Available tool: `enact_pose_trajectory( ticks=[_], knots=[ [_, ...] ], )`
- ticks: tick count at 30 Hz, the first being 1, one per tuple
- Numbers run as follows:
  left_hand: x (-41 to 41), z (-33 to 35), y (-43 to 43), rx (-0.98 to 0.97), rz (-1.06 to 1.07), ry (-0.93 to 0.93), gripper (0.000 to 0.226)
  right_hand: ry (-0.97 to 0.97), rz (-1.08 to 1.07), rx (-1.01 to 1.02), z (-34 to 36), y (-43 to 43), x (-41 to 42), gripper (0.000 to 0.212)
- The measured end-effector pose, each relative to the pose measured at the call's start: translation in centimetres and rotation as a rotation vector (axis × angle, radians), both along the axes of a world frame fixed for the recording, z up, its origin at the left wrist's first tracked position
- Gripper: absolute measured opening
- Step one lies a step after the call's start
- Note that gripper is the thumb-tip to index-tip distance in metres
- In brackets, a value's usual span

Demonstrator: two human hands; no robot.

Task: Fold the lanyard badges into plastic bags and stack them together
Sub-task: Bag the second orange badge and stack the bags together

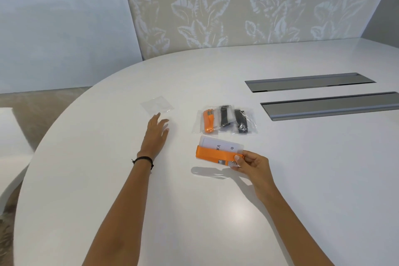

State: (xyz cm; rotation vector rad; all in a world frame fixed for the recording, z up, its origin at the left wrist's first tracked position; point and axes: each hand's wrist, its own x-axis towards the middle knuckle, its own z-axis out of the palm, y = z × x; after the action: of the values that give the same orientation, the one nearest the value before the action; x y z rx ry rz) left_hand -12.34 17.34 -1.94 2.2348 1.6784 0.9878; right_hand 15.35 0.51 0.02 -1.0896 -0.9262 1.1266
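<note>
Orange lanyard [218,153] folded into a short flat band, laid across the lower edge of its badge card [222,146], both pinched at the right end by the right hand [251,163]: thumb on top, fingers curled under, beside the metal clip [231,163]. Lifted a little off the table [194,211], judging by the shadow below. Probably held this way so the folds don't spring loose and the free left end goes into a bag first.

Left hand [155,134] flat and wide, fingers straight and a bit spread, holding nothing, stretched fwd toward the empty plastic bag [157,106]. Fingertips at the bag's near edge; can't tell if touching. Likely next step: fetch that bag and bring it to the lanyard.

Rel. to hands: lanyard in the right hand, well to the right of the left hand and nearer the body than its fingertips. Empty bag just beyond the left fingertips, well apart from the right hand.

Three bagged sets [225,120] just beyond the badge card, side by side and overlapping, one orange, two dark. Not yet a proper stack, so approx. three done, one in hand.

Thin dark wrist band [143,159] on the left arm. Two long grey slots [308,82] in the table, far right of the right hand.
</note>
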Motion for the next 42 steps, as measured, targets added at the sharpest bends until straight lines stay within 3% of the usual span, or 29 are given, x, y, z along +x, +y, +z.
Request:
enact_pose_trajectory(
  ticks=[21,26,30,35,42],
  knots=[
    [-1.9,0.5,5.8,-0.231,0.005,-0.017,0.042,-0.035,0.01,-0.026,-0.3,0.3,0.2,0.019],
    [-2.0,0.8,5.2,-0.116,0.033,-0.052,0.024,-0.033,0.014,-0.015,-0.2,0.3,0.2,0.017],
    [-2.0,1.2,4.4,-0.035,0.129,-0.118,0.024,-0.026,0.013,-0.005,-0.2,0.2,0.2,0.018],
    [-1.7,1.5,2.9,0.086,0.237,-0.06,0.021,-0.021,0.023,0.003,-0.1,0.1,0.2,0.017],
    [-1.3,1.8,0.9,0.152,0.259,-0.081,0.028,-0.022,0.033,0.007,-0.1,0.0,0.2,0.018]
  ],
)
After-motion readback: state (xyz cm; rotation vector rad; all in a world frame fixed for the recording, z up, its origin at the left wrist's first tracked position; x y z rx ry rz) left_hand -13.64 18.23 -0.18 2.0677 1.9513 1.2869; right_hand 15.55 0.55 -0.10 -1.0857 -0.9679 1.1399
